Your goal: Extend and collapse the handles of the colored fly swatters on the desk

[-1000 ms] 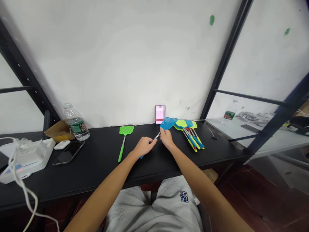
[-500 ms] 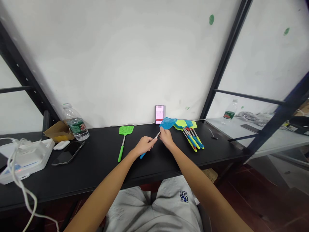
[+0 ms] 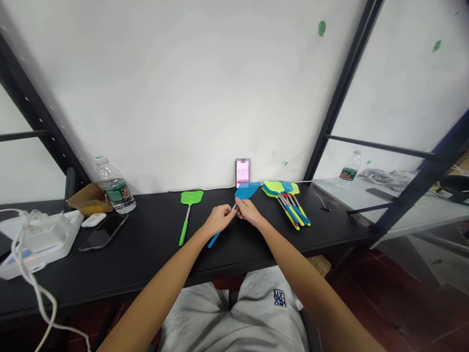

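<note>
1. The left hand (image 3: 219,219) is grasping the metal shaft of the blue fly swatter (image 3: 248,190), its fingers curling around it above the blue grip.
2. The right hand (image 3: 248,211) is pinching the same shaft just below the mesh head, its fingers lying close beside the left fingers.
3. The blue fly swatter is slanting through both sets of fingers: its head is spreading beyond the right fingertips, and its grip is pointing back toward the person, below the left hand.
4. The green fly swatter (image 3: 184,231) is lying on the black table (image 3: 146,244) to the left of the left fingers, its head pointing toward the wall (image 3: 205,98).
5. The pile of fly swatters (image 3: 291,205) is resting to the right of the right fingers, with yellow-green and blue heads overlapping and handles angling toward the person.
6. The upright phone (image 3: 242,172) is standing against the wall beyond the fingers, its lit screen facing the person, and the blue head is partly covering its lower edge.
7. Well to the left of the left fingers, the water bottle (image 3: 116,188) is standing beside the open cardboard box (image 3: 90,199), while the dark smartphone (image 3: 104,232) and the white case (image 3: 94,220) are lying nearer the person.
</note>
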{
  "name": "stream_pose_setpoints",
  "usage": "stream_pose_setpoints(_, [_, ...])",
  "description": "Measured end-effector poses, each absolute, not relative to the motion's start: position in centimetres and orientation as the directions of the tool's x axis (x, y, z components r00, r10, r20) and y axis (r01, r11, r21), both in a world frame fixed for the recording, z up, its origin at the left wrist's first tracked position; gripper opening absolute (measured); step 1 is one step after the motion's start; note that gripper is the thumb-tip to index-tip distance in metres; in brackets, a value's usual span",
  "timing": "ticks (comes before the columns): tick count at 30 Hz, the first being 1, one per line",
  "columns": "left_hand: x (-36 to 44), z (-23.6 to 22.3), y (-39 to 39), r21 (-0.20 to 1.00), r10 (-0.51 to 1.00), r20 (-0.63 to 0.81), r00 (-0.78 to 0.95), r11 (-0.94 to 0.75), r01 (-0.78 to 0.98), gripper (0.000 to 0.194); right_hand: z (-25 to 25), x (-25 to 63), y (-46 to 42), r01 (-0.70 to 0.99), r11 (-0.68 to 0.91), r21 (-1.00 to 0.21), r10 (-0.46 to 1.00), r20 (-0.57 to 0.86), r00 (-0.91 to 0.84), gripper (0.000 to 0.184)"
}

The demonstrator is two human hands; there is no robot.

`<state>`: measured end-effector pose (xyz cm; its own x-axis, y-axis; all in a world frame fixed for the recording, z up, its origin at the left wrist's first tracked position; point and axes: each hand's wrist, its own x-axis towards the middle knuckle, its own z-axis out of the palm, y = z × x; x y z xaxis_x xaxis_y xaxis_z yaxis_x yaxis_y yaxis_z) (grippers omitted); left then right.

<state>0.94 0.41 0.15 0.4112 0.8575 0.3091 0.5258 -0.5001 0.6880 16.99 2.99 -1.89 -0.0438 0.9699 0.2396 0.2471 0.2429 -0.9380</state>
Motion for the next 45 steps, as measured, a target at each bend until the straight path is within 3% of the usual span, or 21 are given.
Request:
stream_pose_setpoints(3, [0.8, 0.1, 0.6, 0.654, 0.873, 0.329, 0.361, -0.486, 0.58, 0.037, -1.4, 17.3, 2.6, 0.33, 0.261, -0.907, 0.965, 0.234, -0.122, 0.049])
stream_pose_setpoints(6, [0.2, 0.3, 0.8, 0.56, 0.904, 0.356, 0.239, -0.411, 0.719, 0.033, -0.7, 18.5, 2.5, 0.599, 0.311, -0.738, 0.923, 0.386, -0.004, 0.043])
stream_pose_setpoints(9, [-0.7, 0.7, 0.9, 0.448, 0.929, 0.364, 0.067, -0.237, 0.862, 0.028, -0.2, 20.4, 2.5, 0.807, 0.131, -0.575, 0.865, 0.464, 0.19, 0.031])
stream_pose_setpoints(12, [-1.7, 1.3, 1.0, 0.363, 0.931, 0.362, -0.046, -0.095, 0.927, 0.028, 0.1, 22.5, 2.5, 0.878, -0.067, -0.474, 0.801, 0.499, 0.331, 0.023])
stream_pose_setpoints(20, [-3.8, 2.3, 1.3, 0.251, 0.962, 0.206, -0.181, 0.127, 0.96, 0.031, -0.2, 27.0, 2.7, 0.921, -0.324, -0.215, 0.687, 0.616, 0.385, 0.023])
stream_pose_setpoints(33, [-4.9, 1.8, 2.2, 0.207, 0.958, 0.132, -0.255, 0.225, 0.952, 0.032, -1.6, 28.0, 3.9, 0.851, -0.487, -0.198, 0.667, 0.544, 0.509, 0.029])
stream_pose_setpoints(40, [-5.0, 1.2, 2.3, 0.189, 0.9, 0.307, -0.309, 0.26, 0.947, 0.037, -1.2, 28.1, 3.5, 0.831, -0.513, -0.215, 0.702, 0.452, 0.55, 0.029])
stream_pose_setpoints(45, [-5.1, 1.1, 2.7, 0.185, 0.892, 0.265, -0.365, 0.325, 0.927, 0.041, -0.8, 28.0, 3.3, 0.83, -0.519, -0.206, 0.729, 0.401, 0.555, 0.032])
